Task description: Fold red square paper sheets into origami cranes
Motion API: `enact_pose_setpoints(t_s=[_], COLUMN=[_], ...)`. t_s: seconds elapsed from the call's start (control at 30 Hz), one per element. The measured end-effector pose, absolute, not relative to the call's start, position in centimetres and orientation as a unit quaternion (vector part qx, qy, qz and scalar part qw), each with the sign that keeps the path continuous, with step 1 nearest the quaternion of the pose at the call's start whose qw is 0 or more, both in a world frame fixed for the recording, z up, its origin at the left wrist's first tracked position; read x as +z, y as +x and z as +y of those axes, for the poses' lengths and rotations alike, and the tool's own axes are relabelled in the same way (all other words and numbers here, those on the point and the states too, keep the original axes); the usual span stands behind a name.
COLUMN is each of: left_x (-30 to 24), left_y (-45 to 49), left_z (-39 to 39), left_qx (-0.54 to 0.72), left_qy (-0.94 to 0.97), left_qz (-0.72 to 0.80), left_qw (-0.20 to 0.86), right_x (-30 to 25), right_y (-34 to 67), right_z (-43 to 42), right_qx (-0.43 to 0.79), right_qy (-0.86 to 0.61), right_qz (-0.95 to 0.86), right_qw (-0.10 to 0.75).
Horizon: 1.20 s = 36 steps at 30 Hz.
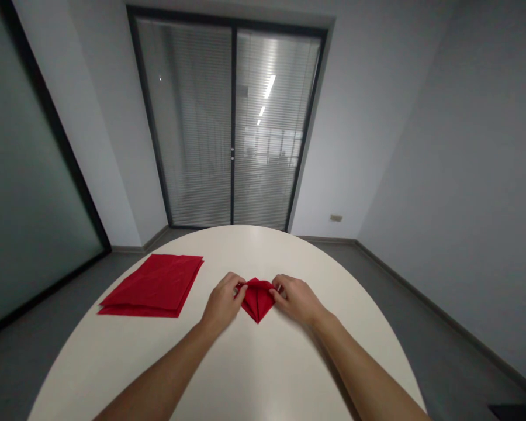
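A small red napkin, folded into a pointed shape with its tip toward me, lies on the white round table. My left hand pinches its left upper corner with curled fingers. My right hand pinches the right upper corner in the same way. Both forearms reach in from the near edge of the table.
A stack of flat red napkins lies on the table to the left of my hands. Beyond the table's far edge stand glass doors with blinds. Grey floor surrounds the table, and walls close in on both sides.
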<state>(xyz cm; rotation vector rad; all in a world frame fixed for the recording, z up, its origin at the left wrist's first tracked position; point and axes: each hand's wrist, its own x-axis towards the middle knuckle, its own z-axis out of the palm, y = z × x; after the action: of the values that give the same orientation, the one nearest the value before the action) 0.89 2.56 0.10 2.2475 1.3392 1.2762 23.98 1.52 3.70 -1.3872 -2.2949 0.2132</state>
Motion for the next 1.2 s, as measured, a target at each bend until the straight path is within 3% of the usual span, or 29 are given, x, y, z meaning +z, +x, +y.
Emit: enact_pose_setpoints(t_s=[0.4, 1.2], left_x=[0.5, 0.9], left_y=[1.8, 2.5], left_z=[1.8, 1.2], left_qx=[0.444, 0.412], left_qy=[0.728, 0.746], left_qz=[0.515, 0.505], left_qw=[0.091, 0.136], right_x=[3.0, 1.9], right_y=[22.1, 20.9], right_z=[1.3, 2.1], right_qx=[0.097, 0.236], right_qy=[-0.564, -0.525], right_qz=[-0.761, -0.692], right_qw=[0.307, 0.436])
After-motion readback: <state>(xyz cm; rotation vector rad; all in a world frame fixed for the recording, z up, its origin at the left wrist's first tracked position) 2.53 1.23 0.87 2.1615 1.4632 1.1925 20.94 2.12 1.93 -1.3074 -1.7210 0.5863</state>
